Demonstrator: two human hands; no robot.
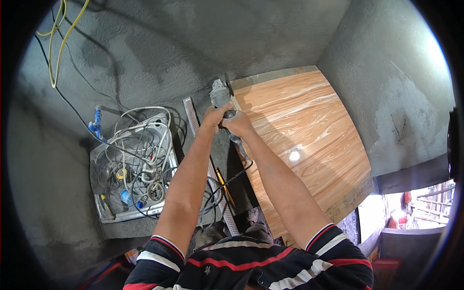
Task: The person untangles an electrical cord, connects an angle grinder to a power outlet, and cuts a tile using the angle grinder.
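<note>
Both of my hands are on a grey, dusty angle grinder (220, 95) near the back wall. My left hand (213, 117) wraps round its body from the left, and my right hand (238, 123) grips its rear part, close beside the left. The grinder's dark disc (228, 84) stands on edge at the left edge of a glossy wood-patterned tile surface (304, 130). From the tool's rear a dark cable (240, 171) runs down and curls left. A long perforated metal strip (191, 115) lies just left of my hands.
A white basin (104, 212) at the left holds tangled cables and a blue-labelled bottle (126, 197). Blue pipe fittings (97, 126) stick out of the grey wall. Yellow cable (60, 53) hangs at upper left. A yellow pencil-like tool (224, 186) lies beside the strip.
</note>
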